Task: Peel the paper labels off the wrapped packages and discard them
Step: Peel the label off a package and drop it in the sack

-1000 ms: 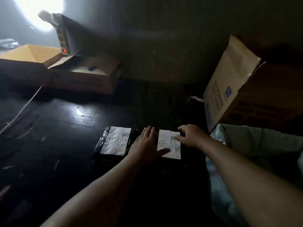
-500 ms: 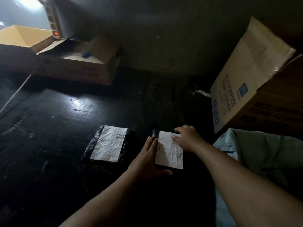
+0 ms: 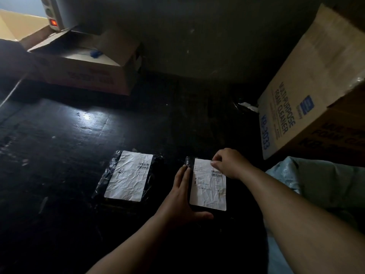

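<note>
Right hand (image 3: 230, 163) grip: fingertips curled, pinching top right edge of paper label (image 3: 208, 184) on right black package (image 3: 189, 161). Left hand (image 3: 182, 196) flat, fingers straight, pressing package's left side. Second labelled package (image 3: 128, 177) just left, both on dark floor (image 3: 59, 155); cardboard box (image 3: 308, 95) to the right

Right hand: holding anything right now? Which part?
The right hand has curled fingertips at the far right corner of the paper label on the right package; whether the corner is actually pinched cannot be told. The left hand lies flat along that package's left edge.
</note>
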Action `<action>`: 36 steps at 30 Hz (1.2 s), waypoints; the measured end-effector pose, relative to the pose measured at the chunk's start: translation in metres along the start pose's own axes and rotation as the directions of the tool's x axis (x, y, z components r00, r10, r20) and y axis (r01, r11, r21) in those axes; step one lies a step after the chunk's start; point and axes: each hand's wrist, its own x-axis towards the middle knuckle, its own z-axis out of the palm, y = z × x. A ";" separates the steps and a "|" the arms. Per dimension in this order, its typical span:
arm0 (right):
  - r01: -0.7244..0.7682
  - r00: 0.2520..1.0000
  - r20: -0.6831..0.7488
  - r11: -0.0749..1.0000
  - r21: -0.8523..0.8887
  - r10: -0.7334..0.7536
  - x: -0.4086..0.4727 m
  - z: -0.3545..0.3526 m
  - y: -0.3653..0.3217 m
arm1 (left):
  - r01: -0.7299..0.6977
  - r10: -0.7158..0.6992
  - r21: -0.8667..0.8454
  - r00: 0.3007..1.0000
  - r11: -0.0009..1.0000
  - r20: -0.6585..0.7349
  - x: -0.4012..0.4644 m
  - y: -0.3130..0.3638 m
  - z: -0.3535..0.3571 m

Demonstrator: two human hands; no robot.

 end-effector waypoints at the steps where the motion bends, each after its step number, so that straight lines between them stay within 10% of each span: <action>1: -0.005 1.000 0.013 1.000 0.008 0.005 0.000 -0.001 0.000 | 0.010 -0.010 -0.013 1.000 1.000 0.015 0.000 -0.001 0.000; 36: 0.078 0.986 -0.146 0.997 0.001 -0.077 0.003 0.023 -0.027 | 0.050 -0.047 -0.083 0.998 0.995 0.041 0.001 -0.002 0.000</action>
